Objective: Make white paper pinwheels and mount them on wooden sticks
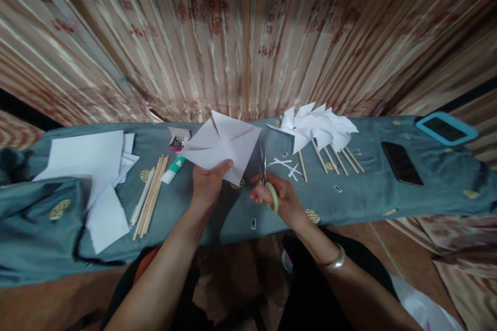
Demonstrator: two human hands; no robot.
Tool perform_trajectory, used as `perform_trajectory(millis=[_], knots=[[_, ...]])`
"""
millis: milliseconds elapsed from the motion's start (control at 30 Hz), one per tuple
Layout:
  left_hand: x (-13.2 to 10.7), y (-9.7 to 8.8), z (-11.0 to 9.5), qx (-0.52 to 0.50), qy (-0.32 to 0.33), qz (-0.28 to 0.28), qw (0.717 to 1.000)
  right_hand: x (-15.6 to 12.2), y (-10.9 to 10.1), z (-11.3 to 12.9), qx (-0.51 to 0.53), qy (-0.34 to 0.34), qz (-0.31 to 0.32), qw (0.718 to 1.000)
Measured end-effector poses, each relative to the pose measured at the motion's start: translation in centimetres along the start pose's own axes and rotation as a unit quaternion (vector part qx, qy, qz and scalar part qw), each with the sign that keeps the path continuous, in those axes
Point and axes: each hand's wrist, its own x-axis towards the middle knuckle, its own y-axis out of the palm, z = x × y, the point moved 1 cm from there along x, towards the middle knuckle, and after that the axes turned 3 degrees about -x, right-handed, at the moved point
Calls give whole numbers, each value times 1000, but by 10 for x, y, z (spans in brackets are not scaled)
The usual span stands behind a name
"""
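A square sheet of white paper (227, 147) with slits cut in from its corners is pinched in my left hand (209, 181), the thumb lying on top near its lower edge. My right hand (277, 191) grips scissors (273, 197) with pale green handles, their blades pointing up and just to the right of the paper, apart from it. Thin white paper strips (289, 166) lie crossed on the cloth beyond that hand. Farther right rest several white paper pinwheels (316, 126) on wooden sticks, overlapping in a row.
On the blue-green cloth (233, 222), white paper sheets (87, 158) are stacked at left, beside wooden sticks (151, 199). A green-and-white tube (173, 169) and a small box of metal pins (178, 139) lie nearby. A phone (402, 163) and a blue-framed tablet (446, 128) are at right. A curtain (248, 36) hangs behind.
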Motion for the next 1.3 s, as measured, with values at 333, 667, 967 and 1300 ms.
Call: perform_trajectory(millis=[333,667,967,1300], knots=[[6,-5,-7,14,34,2,999,-21,20,-23,0,98,173,980],[-1,0,0,23,27,-5,999,-14,21,-17,12,82,155,984],[-1,1,3,24,21,2,999,-13,19,-17,22,81,160,984],[0,1,5,21,25,10,999,-15,19,-16,10,76,151,986]])
